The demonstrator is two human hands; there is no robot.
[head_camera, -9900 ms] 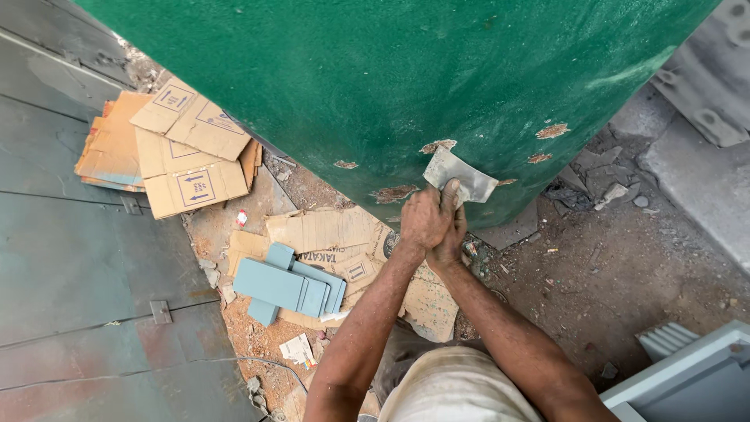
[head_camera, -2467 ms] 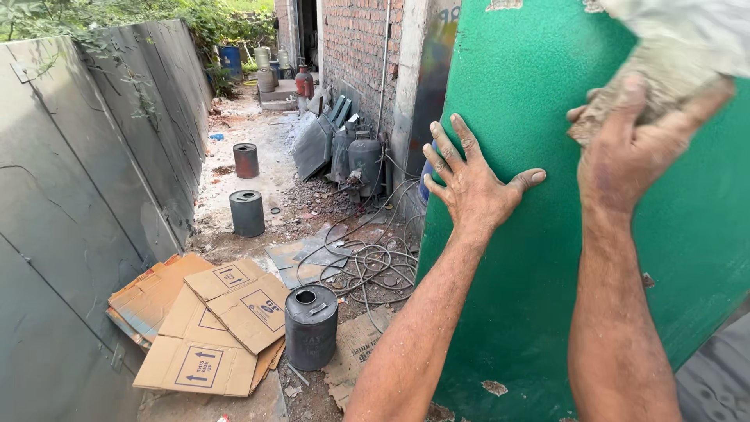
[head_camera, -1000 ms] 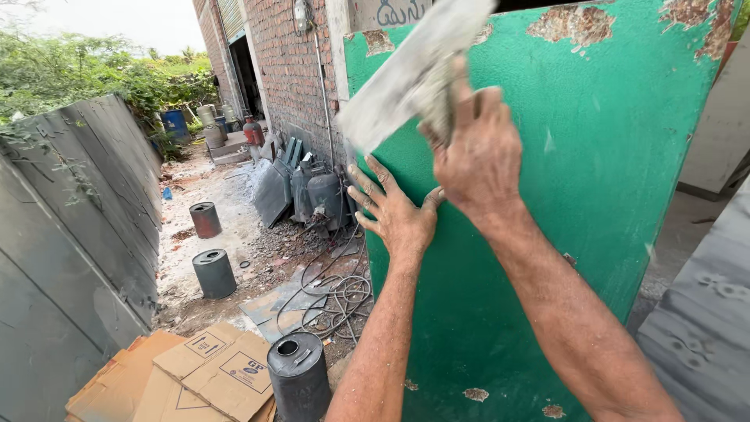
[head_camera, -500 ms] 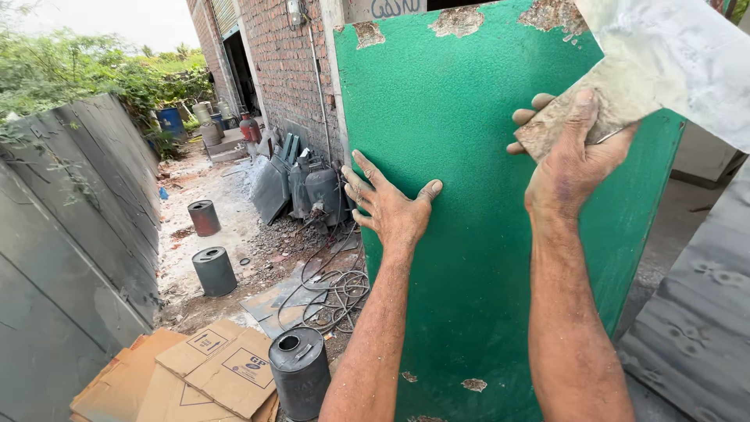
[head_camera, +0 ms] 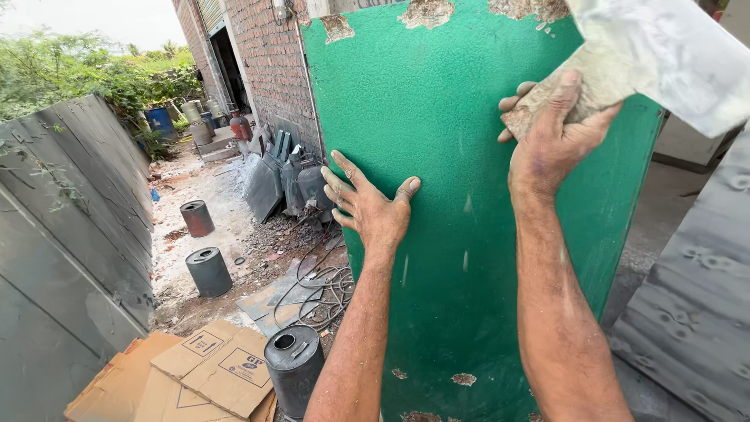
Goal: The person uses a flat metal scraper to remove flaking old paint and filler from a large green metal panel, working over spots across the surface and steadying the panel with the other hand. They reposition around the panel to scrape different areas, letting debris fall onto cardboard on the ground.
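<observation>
A tall green-painted metal panel [head_camera: 461,156] stands upright in front of me, with chipped patches along its top and bottom. My left hand [head_camera: 367,205] lies flat on it with the fingers spread, holding nothing. Higher up and to the right, my right hand [head_camera: 556,125] is shut on the putty-caked handle of a broad scraper [head_camera: 664,55], whose pale blade sticks out past the panel's right edge.
Dark metal cylinders [head_camera: 293,367] [head_camera: 208,270] stand on the ground at the left beside flattened cardboard [head_camera: 205,367]. Coiled cable [head_camera: 324,285] lies by the brick wall [head_camera: 269,70]. Grey sheets [head_camera: 62,234] lean along the left, another grey panel [head_camera: 695,312] at the right.
The scraper and my right hand went from the panel's upper left to its upper right edge. My left hand stays flat on the panel. The camera moved in slightly.
</observation>
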